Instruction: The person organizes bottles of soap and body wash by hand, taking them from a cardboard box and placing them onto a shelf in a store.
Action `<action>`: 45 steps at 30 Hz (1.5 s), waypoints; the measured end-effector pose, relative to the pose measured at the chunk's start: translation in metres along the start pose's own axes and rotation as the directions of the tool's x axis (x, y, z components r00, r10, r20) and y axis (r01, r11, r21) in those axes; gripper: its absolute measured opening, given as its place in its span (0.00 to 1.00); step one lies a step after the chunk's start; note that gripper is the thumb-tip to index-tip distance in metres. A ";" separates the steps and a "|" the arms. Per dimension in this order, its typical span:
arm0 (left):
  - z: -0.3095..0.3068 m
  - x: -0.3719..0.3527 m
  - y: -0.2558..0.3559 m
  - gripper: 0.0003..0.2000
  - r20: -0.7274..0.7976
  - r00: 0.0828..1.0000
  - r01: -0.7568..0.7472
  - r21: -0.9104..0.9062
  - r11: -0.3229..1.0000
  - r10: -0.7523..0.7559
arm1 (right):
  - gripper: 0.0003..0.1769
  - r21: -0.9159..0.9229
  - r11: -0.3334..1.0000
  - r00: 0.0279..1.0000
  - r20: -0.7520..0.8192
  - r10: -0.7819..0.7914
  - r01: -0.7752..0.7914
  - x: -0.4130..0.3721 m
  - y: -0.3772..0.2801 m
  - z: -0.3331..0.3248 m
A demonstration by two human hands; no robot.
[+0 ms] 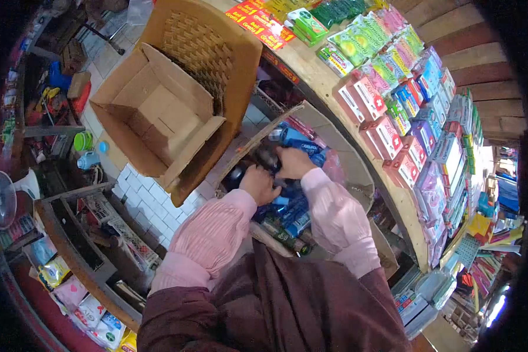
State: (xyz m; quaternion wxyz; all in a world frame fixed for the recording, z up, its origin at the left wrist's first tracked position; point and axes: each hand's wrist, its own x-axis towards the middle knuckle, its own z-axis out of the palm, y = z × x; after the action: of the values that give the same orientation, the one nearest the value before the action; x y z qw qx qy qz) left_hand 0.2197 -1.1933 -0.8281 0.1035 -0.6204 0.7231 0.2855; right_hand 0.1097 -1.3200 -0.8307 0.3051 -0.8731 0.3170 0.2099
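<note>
inside the open brown cardboard box (352,161) of blue tubes (296,141), your right hand (293,163) has its grip curled on a dark round can (268,156); your left hand (258,183) just beside it is curled, hold unclear.

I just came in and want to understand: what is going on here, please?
A person in pink sleeves has both hands inside a box full of blue packs. The left hand and right hand meet over a dark item; what exactly they grip is unclear. An empty box sits on a brown chair beside it. A counter with stacked goods runs along the other side.
</note>
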 end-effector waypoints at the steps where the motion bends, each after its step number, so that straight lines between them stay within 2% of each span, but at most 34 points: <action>1: 0.006 -0.004 0.001 0.29 0.015 1.000 -0.011 0.087 0.996 0.010 | 0.40 0.047 0.996 0.998 -0.012 -0.069 0.070 -0.011 0.004 0.006; 2: 0.004 -0.011 0.004 0.29 0.028 1.000 -0.014 0.083 0.996 0.012 | 0.43 0.089 0.986 0.990 -0.030 -0.140 0.142 -0.023 0.006 0.013; 3: -0.002 -0.021 0.009 0.29 0.040 0.999 -0.014 0.077 0.997 0.011 | 0.41 0.098 0.986 0.991 0.003 -0.133 0.132 -0.038 0.000 0.006; 4: -0.008 -0.032 0.015 0.29 0.055 0.998 -0.014 0.070 0.997 0.010 | 0.43 0.104 0.974 0.978 -0.059 -0.198 0.204 -0.047 0.008 0.017; 5: -0.011 -0.041 0.023 0.27 0.091 0.996 -0.017 0.043 0.999 0.013 | 0.43 0.069 0.976 0.978 -0.051 -0.202 0.205 -0.060 0.007 0.014; 8: -0.002 -0.065 0.036 0.24 -0.066 0.998 -0.019 0.009 1.000 0.020 | 0.41 -0.009 0.990 0.989 0.059 -0.137 0.137 -0.094 0.002 -0.007; 9: 0.010 -0.069 0.036 0.22 -0.192 0.981 -0.034 -0.038 0.999 0.026 | 0.40 -0.033 0.994 0.989 0.106 -0.102 0.106 -0.101 0.002 -0.010; 12: 0.007 -0.075 0.034 0.19 -0.079 0.997 0.000 -0.098 0.995 -0.007 | 0.35 -0.070 0.991 0.985 0.140 -0.101 0.112 -0.116 0.011 -0.005; 13: 0.006 -0.076 0.034 0.19 -0.087 0.996 0.000 -0.097 0.995 -0.009 | 0.32 -0.049 0.987 0.979 0.143 -0.146 0.155 -0.117 0.019 0.004; 16: 0.007 -0.077 0.036 0.20 -0.086 0.996 0.013 -0.104 0.994 -0.022 | 0.31 -0.156 0.958 0.965 0.146 -0.218 0.240 -0.117 0.022 0.007; 19: 0.008 -0.075 0.038 0.20 -0.068 0.997 0.024 -0.112 0.993 -0.032 | 0.28 -0.294 0.953 0.949 0.314 0.031 0.066 -0.085 0.003 -0.009; 21: 0.012 -0.075 0.038 0.20 -0.089 0.996 0.012 -0.102 0.995 -0.022 | 0.29 -0.064 0.997 0.999 -0.034 -0.036 0.034 -0.059 0.003 0.004; 22: 0.011 -0.075 0.037 0.20 -0.095 0.995 0.007 -0.117 0.993 -0.018 | 0.29 0.055 0.997 0.976 -0.213 -0.039 0.052 -0.045 0.002 0.013; 24: 0.008 -0.076 0.034 0.19 -0.104 0.995 -0.005 -0.139 0.990 -0.009 | 0.34 0.097 0.992 0.981 -0.169 0.094 -0.078 -0.015 -0.014 0.026; 26: 0.003 -0.074 0.033 0.19 -0.035 0.999 0.022 -0.135 0.991 -0.026 | 0.39 -0.014 0.984 0.931 -0.326 0.162 -0.176 0.012 -0.026 0.073; 27: 0.002 -0.074 0.033 0.19 0.001 1.000 0.031 -0.132 0.991 -0.031 | 0.41 0.007 0.978 0.921 -0.335 0.198 -0.208 0.014 -0.028 0.078; 28: 0.002 -0.075 0.033 0.19 -0.028 0.999 0.025 -0.160 0.987 -0.030 | 0.43 0.028 0.971 0.910 -0.344 0.233 -0.238 0.016 -0.028 0.084; 31: 0.007 -0.076 0.031 0.20 -0.104 0.994 0.007 -0.242 0.970 -0.033 | 0.44 0.319 0.911 0.939 -0.137 0.317 -0.261 0.014 -0.019 0.062; 33: 0.008 -0.076 0.029 0.20 -0.133 0.989 0.015 -0.295 0.955 -0.057 | 0.46 0.407 0.912 0.950 -0.267 0.161 -0.040 0.006 -0.004 0.063; 34: 0.006 -0.075 0.027 0.21 -0.119 0.988 0.042 -0.413 0.910 -0.099 | 0.46 0.439 0.896 0.939 -0.334 0.085 0.075 0.002 0.003 0.065; 35: -0.001 -0.074 0.024 0.22 -0.097 0.986 0.067 -0.524 0.849 -0.137 | 0.46 0.564 0.825 0.967 -0.229 0.111 0.039 -0.014 -0.002 0.050; 36: -0.005 -0.072 0.022 0.23 -0.072 0.983 0.089 -0.626 0.775 -0.171 | 0.40 0.567 0.806 0.927 -0.370 0.063 0.172 -0.030 -0.005 0.044; 38: -0.006 -0.069 0.019 0.30 -0.261 0.936 -0.025 -0.716 0.698 -0.234 | 0.35 0.517 0.802 0.845 -0.534 0.030 0.299 -0.068 -0.021 0.019; 39: -0.008 -0.069 0.019 0.35 -0.344 0.899 -0.089 -0.749 0.656 -0.272 | 0.34 0.567 0.757 0.828 -0.557 0.062 0.325 -0.080 -0.024 0.024; 40: -0.011 -0.070 0.023 0.36 -0.369 0.903 -0.084 -0.654 0.752 -0.221 | 0.33 0.611 0.710 0.811 -0.577 0.097 0.351 -0.093 -0.027 0.027; 42: -0.026 -0.076 0.034 0.39 -0.401 0.909 -0.077 -0.428 0.900 -0.113 | 0.35 0.586 0.739 0.810 -0.578 0.095 0.332 -0.126 -0.058 0.014; 43: -0.024 -0.080 0.031 0.41 -0.473 0.877 -0.226 -0.558 0.798 -0.082 | 0.35 0.569 0.716 0.781 -0.623 0.053 0.405 -0.138 -0.069 0.015; 44: -0.027 -0.090 0.030 0.40 -0.398 0.915 -0.239 -0.654 0.718 -0.058 | 0.35 0.548 0.688 0.748 -0.664 0.012 0.475 -0.148 -0.076 0.014; 45: -0.035 -0.106 0.032 0.40 -0.324 0.946 -0.238 -0.742 0.626 -0.026 | 0.36 0.469 0.703 0.735 -0.668 -0.115 0.535 -0.155 -0.077 0.010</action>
State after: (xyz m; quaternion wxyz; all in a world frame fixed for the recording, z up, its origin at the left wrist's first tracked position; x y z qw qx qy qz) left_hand 0.2188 -1.1216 -0.7369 -0.3017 -0.5963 0.5733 0.4740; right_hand 0.0505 -1.2001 -0.7201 0.4998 -0.7801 0.2777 -0.2539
